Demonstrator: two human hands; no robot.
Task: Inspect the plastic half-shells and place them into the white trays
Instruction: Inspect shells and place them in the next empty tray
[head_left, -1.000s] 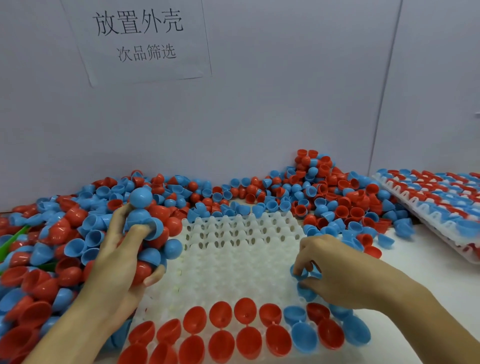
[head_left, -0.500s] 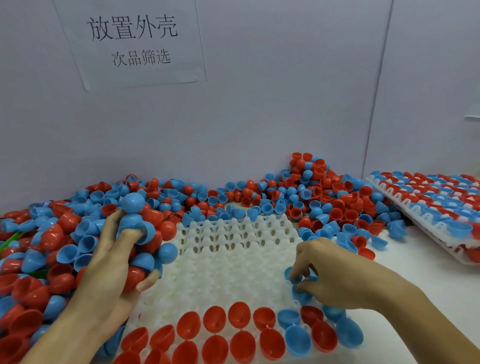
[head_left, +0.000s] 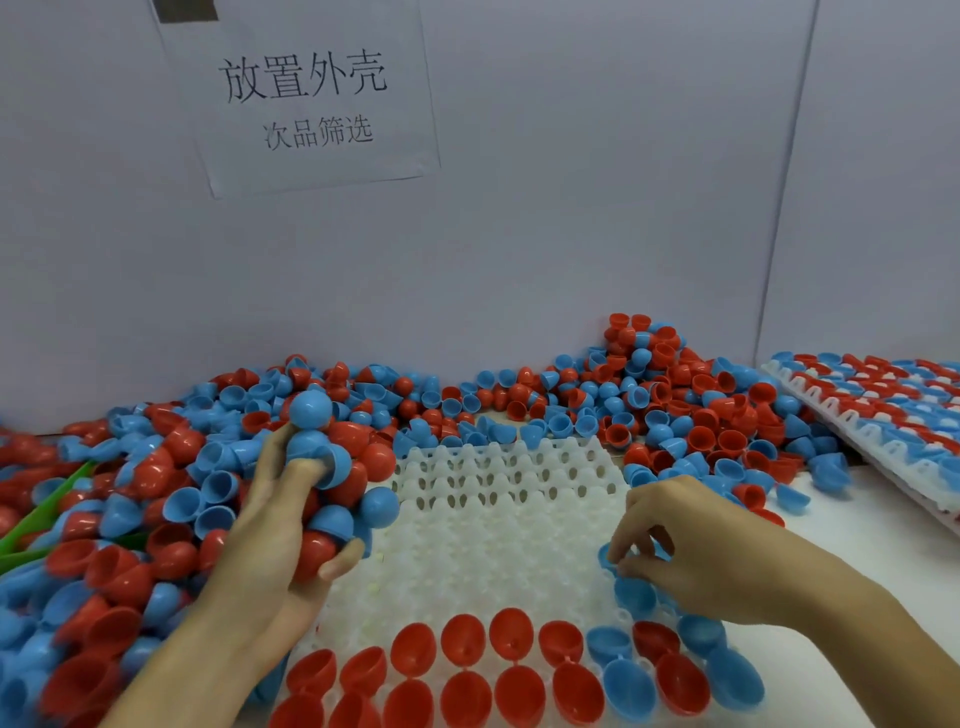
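A white tray with rows of pegs lies in front of me. Red and blue half-shells fill its two nearest rows. My left hand grips a bunch of blue and red half-shells at the tray's left edge, with one blue shell on top. My right hand pinches a blue half-shell over the tray's right side, just above another blue shell seated there.
A big heap of loose red and blue half-shells runs along the wall behind and left of the tray. A filled white tray lies at the right. A green object pokes out of the pile at far left. A paper sign hangs on the wall.
The camera has tilted up a little. My right hand has stayed at the tray's right side, working the blue shell between its fingers. My left hand keeps its bunch in place.
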